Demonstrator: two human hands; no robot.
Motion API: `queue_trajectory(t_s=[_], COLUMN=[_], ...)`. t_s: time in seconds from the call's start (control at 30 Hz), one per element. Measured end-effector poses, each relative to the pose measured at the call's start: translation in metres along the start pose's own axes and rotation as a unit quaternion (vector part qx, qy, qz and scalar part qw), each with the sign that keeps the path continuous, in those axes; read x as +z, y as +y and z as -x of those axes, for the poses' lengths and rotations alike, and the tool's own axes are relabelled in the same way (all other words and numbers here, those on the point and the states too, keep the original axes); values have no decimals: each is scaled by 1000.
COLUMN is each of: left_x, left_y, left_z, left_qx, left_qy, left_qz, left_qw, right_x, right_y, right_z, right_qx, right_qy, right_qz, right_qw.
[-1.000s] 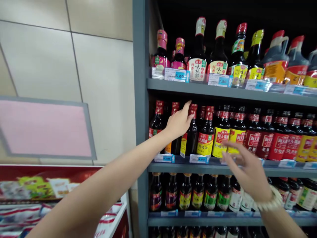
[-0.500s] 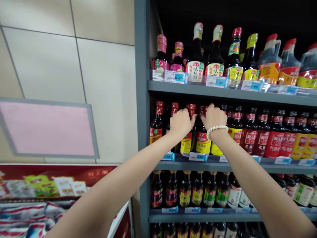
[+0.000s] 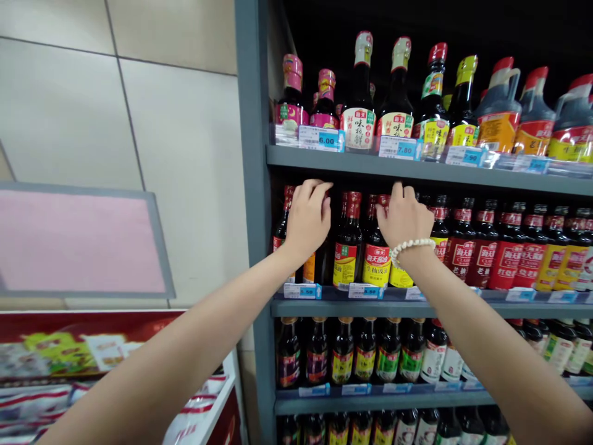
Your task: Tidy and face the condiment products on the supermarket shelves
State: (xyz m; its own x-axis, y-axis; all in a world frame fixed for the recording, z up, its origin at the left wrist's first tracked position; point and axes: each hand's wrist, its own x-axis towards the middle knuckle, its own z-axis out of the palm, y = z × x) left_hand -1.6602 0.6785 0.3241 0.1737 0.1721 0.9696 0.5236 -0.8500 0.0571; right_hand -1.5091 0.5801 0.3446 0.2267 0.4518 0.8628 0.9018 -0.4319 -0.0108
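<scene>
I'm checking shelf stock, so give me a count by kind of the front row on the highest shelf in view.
Pink-capped bottles: 2
White-necked bottles: 2
Green-necked bottle: 1
Yellow-capped bottle: 1
Red-capped jugs, one cut by the frame: 3
Total: 9

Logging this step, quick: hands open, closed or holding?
Left hand: fingers bent, at an orange-labelled bottle; grip can't be told.
Right hand: at a yellow-labelled bottle; grip can't be told.

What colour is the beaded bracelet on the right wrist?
Creamy white; the head view shows the bracelet best, just behind the right hand.
</scene>
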Motion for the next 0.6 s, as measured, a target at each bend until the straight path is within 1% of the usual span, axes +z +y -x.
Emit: queue_trajectory(t_s=[0.07,0.1,0.17,0.27,0.33,0.43,0.6], left_x=[0,2,6,10,9,3,-1], left_y=[-9,-12,-17,-19,-17,-12,-5], left_z=[-1,-1,-3,-5,-5,-6,-8], left_qx=[-20,-36,-76,-136,-163,-179,-173], left_qy=[-10,-17,-33,-72,-90,-89,-71], left_qz=[2,7,22,56,59,21,-51], left_qw=[1000,999,996,987,981,980,981], right_x=[-1,0,6,17,22,23,21], right_y=[-11,-17,-30,-43,-48,-51,-54], right_z=[8,10,9,0,-7,-13,-16], right_qx=[-19,-31,-47,-40,-33,-35,-33], right_qy=[51,58,48,12,-6,-11,-16], right_qz=[-4,-10,-28,-48,-58,-65,-71], right_qw=[999,998,997,998,998,997,997])
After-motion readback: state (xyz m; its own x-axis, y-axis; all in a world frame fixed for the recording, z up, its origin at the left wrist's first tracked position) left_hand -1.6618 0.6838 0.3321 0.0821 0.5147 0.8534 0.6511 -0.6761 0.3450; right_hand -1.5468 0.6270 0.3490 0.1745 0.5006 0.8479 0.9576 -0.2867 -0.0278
